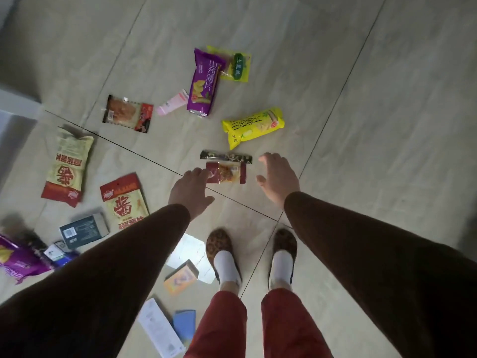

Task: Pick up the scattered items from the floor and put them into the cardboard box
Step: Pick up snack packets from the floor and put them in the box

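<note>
Small red-and-clear plastic snack packet (226, 172) lies on the grey tiled floor (361, 125), long axis running left-right between both hands, left hand (190, 188) closest with loose fingertips at its edge, right hand (277, 177) spread empty.

The pale grey tiled floor (361, 125) with dark grout lines carries scattered packets. A purple snack bag (204, 83) lies overlapping a yellow-green packet (238, 67), with a pink tube (173, 103) just beside it. Nearer lie a yellow snack bag (253, 126), a small red-edged clear packet (227, 172) and a dark narrow packet (226, 157). To the left lie a cream-and-red pouch (67, 167), a red-topped sauce pouch (123, 200) and a dark blue carton (84, 229).
</note>
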`<state>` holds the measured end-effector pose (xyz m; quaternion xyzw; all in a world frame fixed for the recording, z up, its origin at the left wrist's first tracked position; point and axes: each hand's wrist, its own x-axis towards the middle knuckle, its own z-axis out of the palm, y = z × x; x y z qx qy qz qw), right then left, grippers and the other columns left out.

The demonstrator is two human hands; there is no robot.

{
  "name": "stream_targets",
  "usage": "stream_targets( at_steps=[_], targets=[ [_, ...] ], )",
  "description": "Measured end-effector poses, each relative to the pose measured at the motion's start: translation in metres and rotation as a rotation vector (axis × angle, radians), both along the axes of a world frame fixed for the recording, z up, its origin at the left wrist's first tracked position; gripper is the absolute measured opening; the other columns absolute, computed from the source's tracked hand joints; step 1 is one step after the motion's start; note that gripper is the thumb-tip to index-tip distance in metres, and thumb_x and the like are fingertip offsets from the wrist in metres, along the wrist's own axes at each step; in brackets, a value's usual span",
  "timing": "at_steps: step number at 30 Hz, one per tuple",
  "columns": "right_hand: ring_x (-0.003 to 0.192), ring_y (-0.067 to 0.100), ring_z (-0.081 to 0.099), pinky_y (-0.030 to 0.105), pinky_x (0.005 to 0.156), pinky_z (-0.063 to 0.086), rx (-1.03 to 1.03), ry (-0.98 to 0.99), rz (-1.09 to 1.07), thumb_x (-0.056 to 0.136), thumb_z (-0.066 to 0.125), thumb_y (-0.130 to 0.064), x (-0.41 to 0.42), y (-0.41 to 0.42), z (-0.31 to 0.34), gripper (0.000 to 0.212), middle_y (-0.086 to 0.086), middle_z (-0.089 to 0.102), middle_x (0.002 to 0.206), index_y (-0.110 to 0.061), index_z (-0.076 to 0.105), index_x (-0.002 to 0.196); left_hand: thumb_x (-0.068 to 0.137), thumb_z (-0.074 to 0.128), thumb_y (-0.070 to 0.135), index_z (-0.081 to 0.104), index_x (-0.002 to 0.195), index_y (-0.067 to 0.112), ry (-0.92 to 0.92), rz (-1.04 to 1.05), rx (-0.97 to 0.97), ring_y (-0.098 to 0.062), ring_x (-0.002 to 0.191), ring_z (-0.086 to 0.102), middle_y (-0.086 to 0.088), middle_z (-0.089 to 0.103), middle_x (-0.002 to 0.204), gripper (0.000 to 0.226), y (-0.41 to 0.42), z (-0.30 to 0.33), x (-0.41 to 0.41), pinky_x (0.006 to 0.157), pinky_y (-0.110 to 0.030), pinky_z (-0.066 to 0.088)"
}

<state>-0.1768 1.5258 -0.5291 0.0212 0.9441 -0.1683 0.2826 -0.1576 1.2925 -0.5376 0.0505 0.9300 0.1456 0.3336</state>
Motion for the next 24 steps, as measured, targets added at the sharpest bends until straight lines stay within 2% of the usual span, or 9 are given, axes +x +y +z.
stream_targets(
  at_steps=[7, 12, 15, 18, 21, 24],
  targets=[
    [0.124, 0.033, 0.048, 0.043, 0.098, 0.045, 0.055, 0.021, 0.132, 0.091, 0.064, -0.017, -0.092, 0.004, -0.072, 0.049, 0.015, 0.052, 0.131, -0.008, 0.049, 0.136, 0.081, 0.071, 0.032, 0.053, 0.13, 0.012, 0.056, 0.026, 0.006, -0.032, 0.116, 0.053, -0.009, 0.056, 0.126, 0.056, 0.02, -0.077, -0.055, 0.089, -0.044, 0.049],
    [0.136, 0.032, 0.043, 0.043, 0.108, 0.036, 0.105, 0.069, 0.359, 0.083, 0.07, -0.013, -0.149, 0.005, -0.133, 0.069, 0.011, 0.046, 0.146, -0.01, 0.041, 0.146, 0.073, 0.079, 0.035, 0.05, 0.137, 0.013, 0.063, -0.015, -0.041, -0.03, 0.127, 0.048, -0.008, 0.053, 0.135, 0.074, 0.035, -0.139, -0.073, 0.101, -0.041, 0.042],
    [0.144, 0.028, 0.036, 0.045, 0.11, 0.033, 0.173, 0.048, 0.538, 0.085, 0.067, -0.015, -0.166, 0.009, -0.169, 0.079, 0.006, 0.037, 0.157, -0.012, 0.03, 0.154, 0.066, 0.083, 0.046, 0.052, 0.132, 0.013, 0.081, -0.126, -0.135, -0.03, 0.123, 0.05, -0.007, 0.055, 0.13, 0.08, 0.046, -0.174, -0.079, 0.108, -0.04, 0.037],
    [0.135, 0.03, 0.043, 0.047, 0.103, 0.038, 0.256, 0.075, 0.561, 0.084, 0.066, -0.017, -0.175, 0.017, -0.2, 0.077, 0.005, 0.046, 0.148, -0.016, 0.032, 0.153, 0.067, 0.078, 0.05, 0.051, 0.128, 0.013, 0.079, -0.245, -0.242, -0.031, 0.115, 0.052, -0.008, 0.055, 0.124, 0.077, 0.053, -0.203, -0.077, 0.107, -0.042, 0.036],
    [0.118, 0.033, 0.052, 0.043, 0.089, 0.04, 0.314, 0.117, 0.494, 0.074, 0.075, -0.031, -0.186, 0.025, -0.217, 0.079, 0.007, 0.059, 0.129, -0.017, 0.041, 0.144, 0.074, 0.073, 0.037, 0.049, 0.129, 0.012, 0.123, -0.335, -0.294, -0.032, 0.107, 0.052, -0.011, 0.054, 0.12, 0.066, 0.059, -0.218, -0.073, 0.095, -0.042, 0.04],
    [0.116, 0.034, 0.05, 0.042, 0.088, 0.039, 0.311, 0.058, 0.422, 0.063, 0.084, -0.044, -0.199, 0.029, -0.221, 0.089, 0.01, 0.059, 0.123, -0.013, 0.044, 0.136, 0.083, 0.067, 0.023, 0.046, 0.132, 0.017, 0.1, -0.373, -0.28, -0.028, 0.101, 0.058, -0.005, 0.058, 0.115, 0.053, 0.064, -0.22, -0.071, 0.08, -0.038, 0.043]
  ],
)
